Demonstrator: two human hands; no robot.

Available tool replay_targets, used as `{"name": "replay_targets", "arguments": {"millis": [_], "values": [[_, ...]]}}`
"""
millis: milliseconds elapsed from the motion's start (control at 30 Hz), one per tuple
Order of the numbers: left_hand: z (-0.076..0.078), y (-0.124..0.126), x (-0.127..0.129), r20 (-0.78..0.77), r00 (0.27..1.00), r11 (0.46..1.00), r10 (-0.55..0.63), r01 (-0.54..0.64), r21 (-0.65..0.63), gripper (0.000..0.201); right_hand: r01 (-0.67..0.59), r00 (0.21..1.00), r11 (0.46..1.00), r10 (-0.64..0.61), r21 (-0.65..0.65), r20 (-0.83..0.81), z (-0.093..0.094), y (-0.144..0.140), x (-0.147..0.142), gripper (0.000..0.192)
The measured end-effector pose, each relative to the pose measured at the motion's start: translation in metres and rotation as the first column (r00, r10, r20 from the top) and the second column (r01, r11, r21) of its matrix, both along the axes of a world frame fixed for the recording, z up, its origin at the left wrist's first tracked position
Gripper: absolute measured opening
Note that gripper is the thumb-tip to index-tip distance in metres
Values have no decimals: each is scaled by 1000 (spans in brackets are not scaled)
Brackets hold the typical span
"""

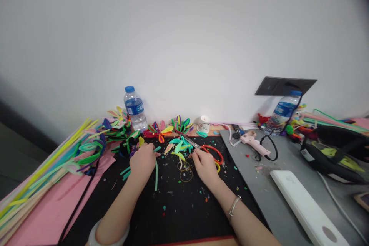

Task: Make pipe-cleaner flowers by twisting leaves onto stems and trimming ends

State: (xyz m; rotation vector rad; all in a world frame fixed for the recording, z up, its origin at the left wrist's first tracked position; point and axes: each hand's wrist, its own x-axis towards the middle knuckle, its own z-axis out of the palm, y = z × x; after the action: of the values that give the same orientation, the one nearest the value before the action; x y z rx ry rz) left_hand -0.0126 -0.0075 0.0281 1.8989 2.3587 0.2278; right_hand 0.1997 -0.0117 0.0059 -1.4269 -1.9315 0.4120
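Pipe cleaners (178,147) between hands; left hand (142,161) pinching green strip (156,173), right hand (205,165) loosely curled, scissors (211,150) adjacent.

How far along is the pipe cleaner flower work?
Done: several looped flowers stand along the wall. In hand: left hand on a green pipe cleaner, right hand beside the red scissors. Left: a big pile of uncut pipe cleaners.

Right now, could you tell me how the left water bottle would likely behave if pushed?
The bottle stands upright, tall and narrow, so it would probably tip. It looks like thin clear plastic, likely light. Once down, its round body could roll toward the pipe cleaners.
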Motion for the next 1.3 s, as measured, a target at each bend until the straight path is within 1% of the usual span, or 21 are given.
{"name": "replay_targets", "arguments": {"millis": [133, 233, 300, 367, 467, 533, 600, 667, 700, 733, 767, 800, 833, 867, 900, 967, 1000, 1033, 1133, 1200, 1300], "values": [[1, -1, 2, 19, 1000, 1000, -4, 3, 25, 12, -3, 1000, 1000, 3, -2, 1, 0, 0, 0, 29], [2, 0, 2, 83, 996, 999, 10, -13, 40, 11, -15, 1000, 1000, 15, -18, -10, 1, -1, 1, 29], [2, 0, 2, 123, 992, 995, -8, -3, 95, 11, -22, 1000, 999, 21, -25, -19, 1, -1, 1, 29], [0, 1, 2, 129, 989, 976, -72, 43, 212, 10, -22, 999, 999, 21, -28, -26, 1, 0, 1, 29], [-4, 3, 3, 64, 979, 904, -195, 154, 398, 15, -25, 999, 999, 24, -28, -30, 2, 0, 1, 29], [-7, 4, 4, 14, 962, 836, -273, 230, 499, 20, -29, 999, 999, 28, -23, -35, 1, 0, 1, 29], [-8, 4, 6, 5, 939, 758, -344, 275, 591, 24, -29, 999, 1000, 28, -12, -45, 1, 0, 1, 29], [-7, 1, 9, 57, 913, 690, -404, 263, 674, 26, -37, 997, 999, 37, 2, -61, 1, -1, 1, 29], [-5, 0, 11, 109, 897, 668, -427, 232, 707, 26, -46, 996, 999, 47, 10, -73, 1, -1, 1, 28], [-4, -2, 13, 180, 878, 659, -445, 185, 729, 25, -60, 994, 998, 61, 16, -89, 2, -2, 0, 27], [-2, -4, 15, 272, 848, 664, -454, 119, 738, 24, -75, 991, 997, 77, 22, -108, 2, -3, 0, 26], [-1, -6, 17, 383, 806, 686, -451, 39, 726, 22, -90, 987, 996, 93, 27, -131, 2, -3, 0, 25], [1, -7, 19, 504, 740, 720, -446, -38, 693, 21, -104, 982, 994, 108, 32, -156, 3, -3, 0, 23], [2, -7, 21, 620, 653, 755, -434, -112, 646, 20, -117, 976, 993, 121, 35, -182, 3, -4, -1, 21], [2, -7, 22, 721, 551, 786, -420, -176, 593, 19, -131, 969, 991, 136, 35, -209, 3, -4, -1, 20], [2, -4, 25, 855, 342, 840, -389, -250, 482, 21, -166, 954, 986, 168, 31, -249, 2, -5, -1, 15], [1, -3, 27, 893, 249, 863, -375, -259, 435, 23, -189, 947, 982, 189, 26, -259, 2, -5, -2, 13], [0, -1, 29, 913, 178, 882, -366, -247, 401, 23, -213, 942, 977, 211, 20, -260, 1, -5, -3, 11], [-4, 1, 36, 932, 18, 922, -361, -146, 359, 22, -276, 936, 961, 269, 2, -227, 2, -7, -5, 12], [-7, 0, 42, 941, -18, 938, -338, -85, 335, 22, -279, 942, 960, 274, 2, -191, 3, -9, -6, 13], [-11, -2, 49, 960, -38, 961, -277, 3, 277, 22, -257, 955, 966, 259, 35, -145, 4, -9, -8, 13]]}}
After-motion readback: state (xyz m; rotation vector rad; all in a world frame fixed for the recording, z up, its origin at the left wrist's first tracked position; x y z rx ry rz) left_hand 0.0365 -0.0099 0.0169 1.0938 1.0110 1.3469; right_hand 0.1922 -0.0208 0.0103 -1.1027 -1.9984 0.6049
